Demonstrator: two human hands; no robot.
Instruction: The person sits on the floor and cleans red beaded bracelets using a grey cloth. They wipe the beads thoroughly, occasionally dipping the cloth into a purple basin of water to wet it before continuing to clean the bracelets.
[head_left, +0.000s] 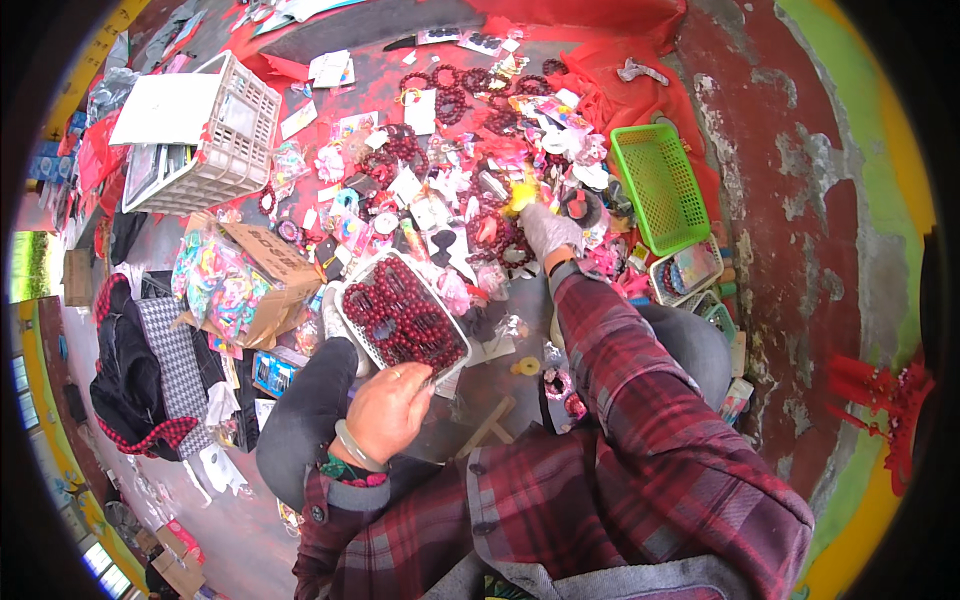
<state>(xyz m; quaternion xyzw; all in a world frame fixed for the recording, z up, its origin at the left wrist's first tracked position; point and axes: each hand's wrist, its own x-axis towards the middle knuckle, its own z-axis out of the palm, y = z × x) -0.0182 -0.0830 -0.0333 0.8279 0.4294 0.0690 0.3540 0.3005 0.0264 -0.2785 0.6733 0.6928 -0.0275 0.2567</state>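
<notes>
My left hand (390, 409), bare with a ring and a pale bangle, grips the near rim of a white plastic basket (466, 351). Dark red beaded bracelets (405, 311) fill this basket, which sits tilted between my knees. Reaching forward, my right hand (551, 231) wears a pale glove and is down in a heap of small accessories. A bright yellow item (523, 193) lies right at its fingertips; whether the fingers hold it cannot be seen. Around the glove are more dark red beads (487, 229), hair ties, carded pieces and plastic-wrapped items.
An empty green plastic basket (660, 187) stands right of the heap, with a smaller white basket (686, 270) below it. At left are a cardboard box (277, 259) of colourful packets and a large white crate (240, 120). A peeling wall (795, 225) bounds the right side.
</notes>
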